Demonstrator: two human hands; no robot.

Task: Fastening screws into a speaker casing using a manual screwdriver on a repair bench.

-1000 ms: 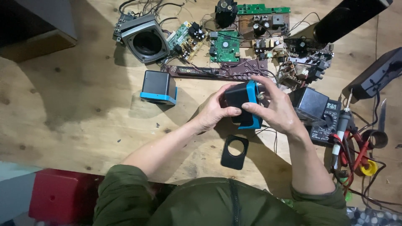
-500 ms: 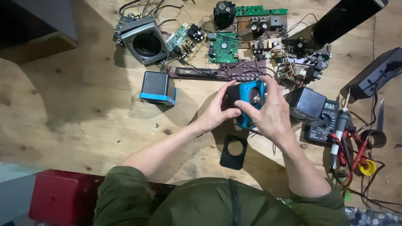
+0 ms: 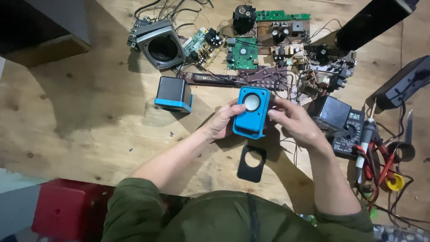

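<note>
While gripped: blue speaker [image 3: 251, 112] between hands.

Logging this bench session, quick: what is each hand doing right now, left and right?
Left hand: closed on the left side of the blue speaker box.
Right hand: gripping the same box's right side, fingers curled.

I hold the blue speaker [image 3: 251, 112] between my left hand [image 3: 222, 121] and right hand [image 3: 293, 123], above the black faceplate [image 3: 251, 163].
</note>
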